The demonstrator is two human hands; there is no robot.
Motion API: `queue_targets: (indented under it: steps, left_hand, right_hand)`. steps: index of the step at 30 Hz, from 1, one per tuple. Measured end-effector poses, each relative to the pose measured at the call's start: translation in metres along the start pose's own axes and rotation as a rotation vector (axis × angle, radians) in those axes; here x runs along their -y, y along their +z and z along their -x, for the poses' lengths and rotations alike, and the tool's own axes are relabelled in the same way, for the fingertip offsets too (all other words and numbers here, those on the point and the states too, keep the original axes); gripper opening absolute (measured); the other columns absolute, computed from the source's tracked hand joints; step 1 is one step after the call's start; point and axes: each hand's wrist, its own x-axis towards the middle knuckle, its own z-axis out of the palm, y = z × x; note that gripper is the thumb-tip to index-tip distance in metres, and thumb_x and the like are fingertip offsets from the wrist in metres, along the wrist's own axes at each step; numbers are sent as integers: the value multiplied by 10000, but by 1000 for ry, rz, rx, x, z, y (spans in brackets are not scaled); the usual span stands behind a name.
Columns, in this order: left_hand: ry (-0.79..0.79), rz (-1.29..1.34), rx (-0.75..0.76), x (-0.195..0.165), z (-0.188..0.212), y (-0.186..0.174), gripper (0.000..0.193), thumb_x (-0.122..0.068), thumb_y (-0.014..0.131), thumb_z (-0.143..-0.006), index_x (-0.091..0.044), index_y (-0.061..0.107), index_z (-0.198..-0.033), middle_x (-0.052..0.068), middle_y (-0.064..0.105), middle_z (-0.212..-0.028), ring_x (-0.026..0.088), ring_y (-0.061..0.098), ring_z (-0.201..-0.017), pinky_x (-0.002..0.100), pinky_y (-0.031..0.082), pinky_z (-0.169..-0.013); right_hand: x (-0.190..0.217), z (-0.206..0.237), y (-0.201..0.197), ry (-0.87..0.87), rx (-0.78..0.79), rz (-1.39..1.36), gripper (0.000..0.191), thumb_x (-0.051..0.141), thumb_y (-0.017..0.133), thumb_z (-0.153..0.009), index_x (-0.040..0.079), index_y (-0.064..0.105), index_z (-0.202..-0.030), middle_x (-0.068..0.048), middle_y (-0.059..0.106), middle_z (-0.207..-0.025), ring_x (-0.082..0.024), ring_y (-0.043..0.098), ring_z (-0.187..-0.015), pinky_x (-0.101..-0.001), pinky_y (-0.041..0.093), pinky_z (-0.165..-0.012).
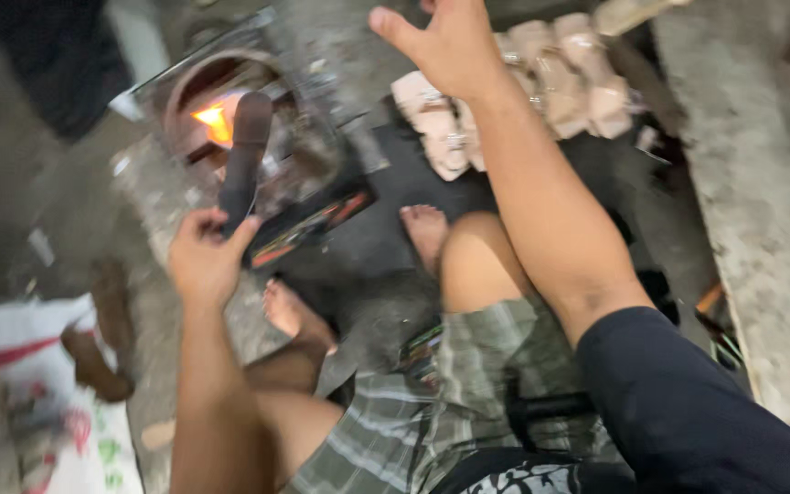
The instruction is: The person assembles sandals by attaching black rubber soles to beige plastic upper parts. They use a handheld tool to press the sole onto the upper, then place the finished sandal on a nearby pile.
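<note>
A round burner (196,91) is holding flame while the left hand (203,256) is gripping a dark sole (241,160) and the right hand (445,41) is spreading open over what may be pale blocks (560,78) on the concrete floor (75,192).

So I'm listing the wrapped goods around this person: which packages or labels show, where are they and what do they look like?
Wrapped packets: a heap of pale pinkish-beige blocks in clear wrap, at the top, just past the open right hand.
Printed sack: lower left, white with red and green marks, blurred.
No signs or screens show.
</note>
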Motion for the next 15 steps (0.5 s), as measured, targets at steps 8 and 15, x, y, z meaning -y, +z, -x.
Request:
queue_targets:
  steps: [8,15]
  left_hand:
    - [-529,517,853,-59,182,36,224,-155,649,-940,-37,706,-1122,1,654,-888,108,554,-789,285,472,-688]
    - [-292,412,944,-66,199,81,231,-195,673,-956,-24,680,-1111,24,737,-961,100,661,-906,261,536,-830]
  right_hand:
    - [-111,60,-137,245,-186,-146,228,130,795,-969,-3,762,-1150,-35,779,-1046,-88,717,-938,-268,585,-849]
    - [-207,78,-172,878,-316,-131,211,183,698,-951,115,739,-1146,23,749,-967,-104,715,-813,-285,574,-634]
